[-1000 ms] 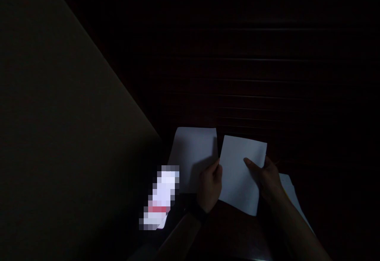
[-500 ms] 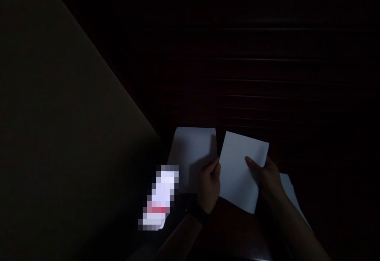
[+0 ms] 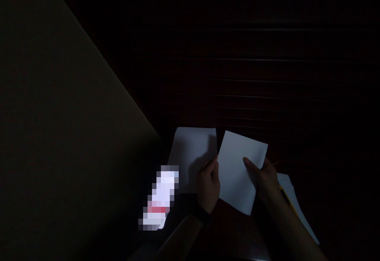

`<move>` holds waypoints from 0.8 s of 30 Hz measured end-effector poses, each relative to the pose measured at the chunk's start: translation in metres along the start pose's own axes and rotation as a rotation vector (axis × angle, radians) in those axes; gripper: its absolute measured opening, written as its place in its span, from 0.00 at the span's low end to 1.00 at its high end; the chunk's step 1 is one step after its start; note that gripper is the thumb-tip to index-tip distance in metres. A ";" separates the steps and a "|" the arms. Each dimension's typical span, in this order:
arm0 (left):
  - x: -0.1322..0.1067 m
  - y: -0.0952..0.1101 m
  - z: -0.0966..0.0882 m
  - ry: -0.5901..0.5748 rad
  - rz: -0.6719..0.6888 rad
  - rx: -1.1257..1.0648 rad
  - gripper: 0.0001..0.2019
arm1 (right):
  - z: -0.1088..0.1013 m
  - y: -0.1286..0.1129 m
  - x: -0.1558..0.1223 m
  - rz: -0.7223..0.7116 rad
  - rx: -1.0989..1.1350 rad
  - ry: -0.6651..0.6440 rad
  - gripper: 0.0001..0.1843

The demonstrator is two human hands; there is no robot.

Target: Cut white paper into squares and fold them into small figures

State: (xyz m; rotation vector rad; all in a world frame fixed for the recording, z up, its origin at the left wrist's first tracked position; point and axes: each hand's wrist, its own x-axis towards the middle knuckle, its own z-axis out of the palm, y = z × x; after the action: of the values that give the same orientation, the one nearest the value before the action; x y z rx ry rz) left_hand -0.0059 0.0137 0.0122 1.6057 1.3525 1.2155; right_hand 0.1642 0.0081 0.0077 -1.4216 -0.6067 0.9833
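In the dim light a white sheet of paper (image 3: 234, 174), possibly folded, is held up between both my hands. My right hand (image 3: 265, 176) grips its right side, thumb flat on the face and fingers behind. Curled at the left edge is my left hand (image 3: 208, 182), thumb and forefinger pinching the paper there; a dark band circles that wrist. Behind my left hand lies another white sheet (image 3: 192, 146), partly shaded and partly covered by the hand.
A lit phone-like screen (image 3: 160, 197), pixelated, stands at the lower left. Beside my right forearm are more white paper (image 3: 299, 205) and a thin yellow stick-like object (image 3: 287, 201). A pale panel (image 3: 59, 114) fills the left side. The dark reddish surface (image 3: 237, 237) shows below.
The held paper and my right hand have shifted slightly left. The yellow object beside my right forearm has come into view. My left hand has barely moved.
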 end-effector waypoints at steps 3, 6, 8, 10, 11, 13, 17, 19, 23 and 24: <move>-0.002 0.004 0.002 0.017 0.024 0.040 0.17 | 0.002 0.002 0.000 -0.013 0.012 0.004 0.28; -0.003 0.006 0.003 0.032 0.032 0.074 0.17 | 0.004 0.003 -0.002 -0.011 0.060 -0.005 0.27; -0.002 0.006 0.002 0.039 0.032 0.071 0.17 | 0.005 0.003 -0.004 -0.005 0.076 0.000 0.26; -0.001 0.006 0.002 0.038 0.027 0.037 0.17 | 0.005 0.004 -0.005 -0.010 0.080 0.001 0.25; -0.001 0.005 0.002 0.034 0.016 0.011 0.17 | 0.005 0.004 -0.005 -0.014 0.082 0.001 0.25; 0.000 0.004 0.002 0.026 -0.017 -0.053 0.17 | 0.005 0.005 -0.006 -0.019 0.091 0.003 0.25; 0.001 -0.001 0.002 0.026 -0.085 -0.164 0.18 | 0.006 0.005 -0.007 -0.011 0.105 0.006 0.26; 0.002 -0.003 0.003 0.029 -0.111 -0.186 0.17 | 0.007 0.006 -0.008 -0.009 0.106 0.004 0.25; 0.002 -0.004 0.003 0.031 -0.142 -0.174 0.15 | 0.007 0.006 -0.008 -0.003 0.096 0.038 0.25; 0.002 -0.003 0.003 0.032 -0.144 -0.170 0.15 | 0.007 0.006 -0.008 0.004 0.097 0.036 0.25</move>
State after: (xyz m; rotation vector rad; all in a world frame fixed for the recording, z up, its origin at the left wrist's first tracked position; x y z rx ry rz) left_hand -0.0040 0.0165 0.0087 1.3526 1.3230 1.2387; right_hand 0.1527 0.0044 0.0045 -1.3522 -0.5230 0.9753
